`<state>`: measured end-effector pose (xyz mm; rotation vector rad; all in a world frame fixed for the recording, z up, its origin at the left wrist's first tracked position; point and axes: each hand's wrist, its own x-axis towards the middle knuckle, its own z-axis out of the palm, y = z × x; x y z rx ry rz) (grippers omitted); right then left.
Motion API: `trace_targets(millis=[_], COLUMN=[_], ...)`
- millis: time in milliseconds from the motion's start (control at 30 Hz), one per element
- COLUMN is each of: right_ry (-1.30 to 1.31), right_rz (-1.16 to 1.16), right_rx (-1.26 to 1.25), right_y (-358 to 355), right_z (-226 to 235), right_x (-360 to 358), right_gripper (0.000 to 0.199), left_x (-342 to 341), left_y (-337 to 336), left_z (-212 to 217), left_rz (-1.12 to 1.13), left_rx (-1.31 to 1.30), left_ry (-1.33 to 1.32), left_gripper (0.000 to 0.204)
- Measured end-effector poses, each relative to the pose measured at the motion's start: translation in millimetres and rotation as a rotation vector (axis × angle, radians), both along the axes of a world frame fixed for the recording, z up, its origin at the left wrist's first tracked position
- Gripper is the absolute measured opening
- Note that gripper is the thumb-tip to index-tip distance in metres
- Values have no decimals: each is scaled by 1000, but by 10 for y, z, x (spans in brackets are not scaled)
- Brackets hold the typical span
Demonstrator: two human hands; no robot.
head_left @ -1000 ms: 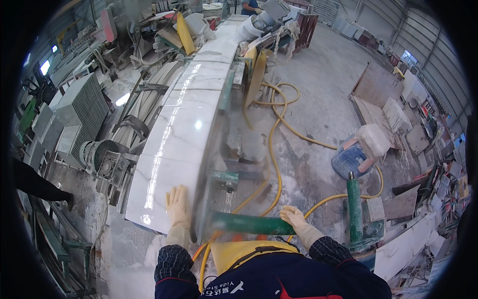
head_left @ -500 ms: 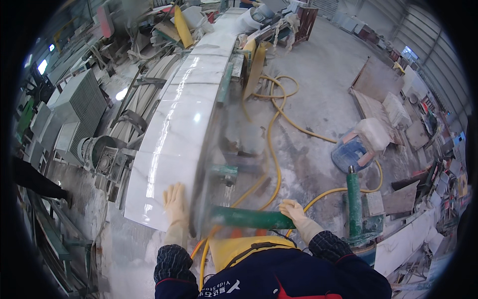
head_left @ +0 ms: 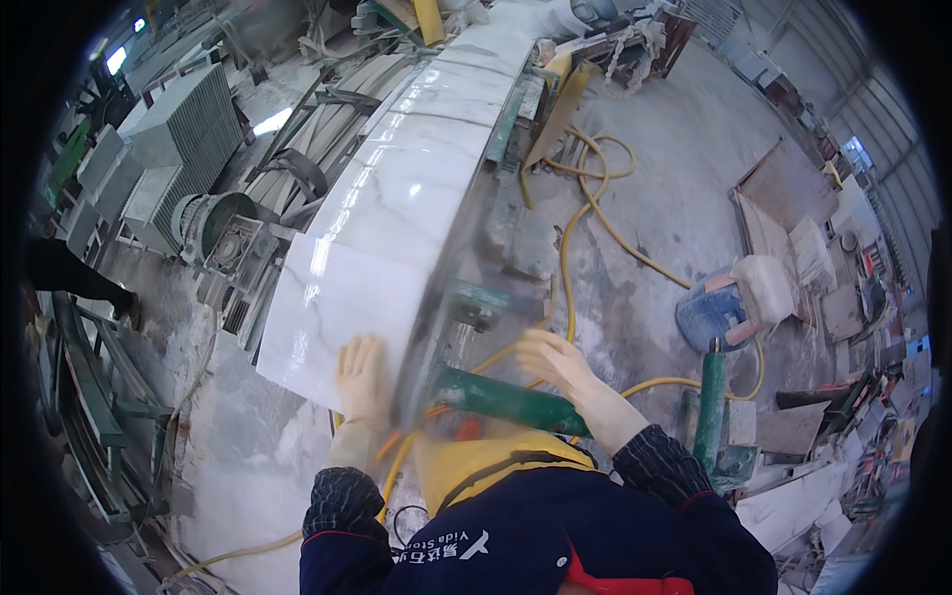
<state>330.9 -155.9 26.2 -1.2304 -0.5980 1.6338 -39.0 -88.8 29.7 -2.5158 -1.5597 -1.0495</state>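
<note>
A long curved slab of white marble (head_left: 407,198) with grey veins runs from the near middle up to the top of the view. My left hand (head_left: 361,379), in a pale glove, lies flat on the slab's near end. My right hand (head_left: 555,362) rests on a green cylindrical tool body (head_left: 506,402) that lies across in front of my chest, beside the slab's right edge. Whether the fingers close around the tool is not visible. A yellow hose (head_left: 575,228) runs from near the tool along the floor.
A grey motor and metal frames (head_left: 213,228) stand left of the slab. Another person's dark sleeve (head_left: 69,273) enters at the left edge. A blue bucket (head_left: 714,312), a green post (head_left: 710,402) and stone offcuts (head_left: 793,248) sit on the dusty floor at right.
The view has tilted and come closer to the slab's end. My right hand has moved left along the green tool. My left hand stays flat on the marble.
</note>
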Motion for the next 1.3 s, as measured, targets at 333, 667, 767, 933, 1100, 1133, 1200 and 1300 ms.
trace_targets(millis=[333, 667, 767, 933, 1100, 1133, 1200, 1300], right_ry=[51, -38, 5, -454, -399, -364, -326, -3], right_rz=[225, 219, 418, 579, 438, 307, 184, -131], right_rx=[-51, -125, -55, 310, 351, 455, 556, 565], right_y=[1089, 1297, 1166, 866, 340, 221, -82, -544], right_z=[489, 305, 349, 719, 1235, 1299, 1366, 1331], right_x=[-1515, -1939, -1957, -2104, -1739, -1684, -1407, -1055], right_gripper=[47, 42, 46, 55, 54, 50, 47, 50], left_x=[-43, -274, -509, -1097, -880, -768, -447, 183], left_y=[-36, -282, -397, -667, -656, -606, -427, -160], left_z=[-57, -661, -914, -1053, -448, -273, 70, 531], left_rz=[42, 1004, 858, 491, 468, 426, 188, -218], left_rx=[92, -238, -556, -771, -761, -761, -803, -854], left_ry=[-56, -988, -1708, -1723, -1519, -1452, -1377, -1266], left_gripper=[33, 47, 51, 51, 54, 55, 57, 57])
